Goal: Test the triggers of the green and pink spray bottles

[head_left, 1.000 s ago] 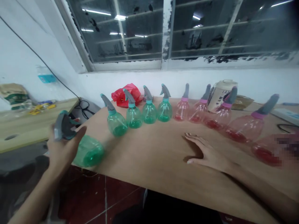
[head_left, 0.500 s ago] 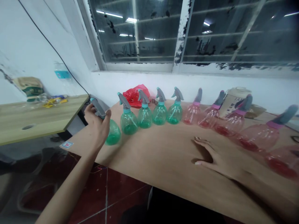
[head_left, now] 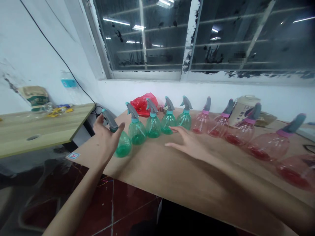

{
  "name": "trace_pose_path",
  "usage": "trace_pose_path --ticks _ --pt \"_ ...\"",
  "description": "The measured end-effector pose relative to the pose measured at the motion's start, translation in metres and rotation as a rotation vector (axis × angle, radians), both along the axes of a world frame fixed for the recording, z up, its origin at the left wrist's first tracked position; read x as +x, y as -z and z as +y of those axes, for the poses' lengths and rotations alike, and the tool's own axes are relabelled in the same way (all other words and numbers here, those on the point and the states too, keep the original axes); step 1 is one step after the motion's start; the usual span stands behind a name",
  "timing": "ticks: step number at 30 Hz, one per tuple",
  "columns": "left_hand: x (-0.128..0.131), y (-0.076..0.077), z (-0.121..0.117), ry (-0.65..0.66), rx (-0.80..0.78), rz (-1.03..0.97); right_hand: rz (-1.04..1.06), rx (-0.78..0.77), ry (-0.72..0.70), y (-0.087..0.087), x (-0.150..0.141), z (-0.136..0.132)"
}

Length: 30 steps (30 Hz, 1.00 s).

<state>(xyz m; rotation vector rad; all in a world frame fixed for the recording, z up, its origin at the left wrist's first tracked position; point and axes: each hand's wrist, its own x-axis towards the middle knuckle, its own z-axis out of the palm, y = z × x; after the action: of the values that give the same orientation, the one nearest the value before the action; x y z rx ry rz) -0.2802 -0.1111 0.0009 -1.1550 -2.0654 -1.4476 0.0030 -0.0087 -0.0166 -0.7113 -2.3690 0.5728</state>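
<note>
My left hand (head_left: 105, 136) is at the leftmost green spray bottle (head_left: 123, 146), its thumb and fingers spread on either side of the grey sprayer head (head_left: 110, 120). Whether the fingertips touch that head cannot be made out. The bottle stands upright with green liquid at its bottom. Above the table (head_left: 152, 170), my right hand (head_left: 188, 141) reaches leftward, open and holding nothing, with thumb and fingers apart. It is nearest a green spray bottle (head_left: 167, 123), partly covering its view. More green bottles (head_left: 137, 132) stand alongside in a curved row.
Several pink spray bottles (head_left: 240, 132) with red liquid continue the row to the right. Behind stand a red plastic bag (head_left: 144, 104) and a pale carton-like container (head_left: 244, 109). A wooden desk (head_left: 66, 131) is on the left. The table's front edge drops to a red tiled floor (head_left: 133, 209).
My right hand has moved left, from in front of the pink bottles to in front of the green ones. My left hand stays around the leftmost sprayer head. The view has shifted slightly.
</note>
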Motion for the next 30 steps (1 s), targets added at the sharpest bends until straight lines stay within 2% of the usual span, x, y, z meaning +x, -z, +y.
trace_pose_path --ticks 3,6,9,12,16,19,25,30 --pt "0.002 0.0 -0.017 0.026 0.006 -0.015 0.135 -0.035 -0.023 -0.018 -0.053 0.002" --pt "0.005 0.002 -0.045 0.096 0.026 -0.049 0.173 -0.082 0.023 -0.027 -0.097 0.004" --pt "0.006 0.012 -0.078 0.122 0.055 -0.089 0.185 -0.076 0.088 -0.031 -0.127 0.004" --pt "0.005 0.028 -0.107 0.129 0.079 -0.172 0.155 -0.092 0.144 -0.036 -0.147 0.003" --pt "0.006 0.051 -0.132 0.107 0.035 -0.29 0.11 -0.108 0.188 -0.044 -0.166 0.003" --pt "0.008 0.062 -0.141 0.111 0.012 -0.329 0.099 -0.102 0.196 -0.048 -0.175 0.003" --pt "0.01 0.064 -0.142 0.154 0.026 -0.377 0.151 -0.049 0.189 -0.06 -0.178 0.006" --pt "0.017 0.061 -0.139 0.193 0.067 -0.387 0.293 0.002 0.161 -0.085 -0.16 0.002"
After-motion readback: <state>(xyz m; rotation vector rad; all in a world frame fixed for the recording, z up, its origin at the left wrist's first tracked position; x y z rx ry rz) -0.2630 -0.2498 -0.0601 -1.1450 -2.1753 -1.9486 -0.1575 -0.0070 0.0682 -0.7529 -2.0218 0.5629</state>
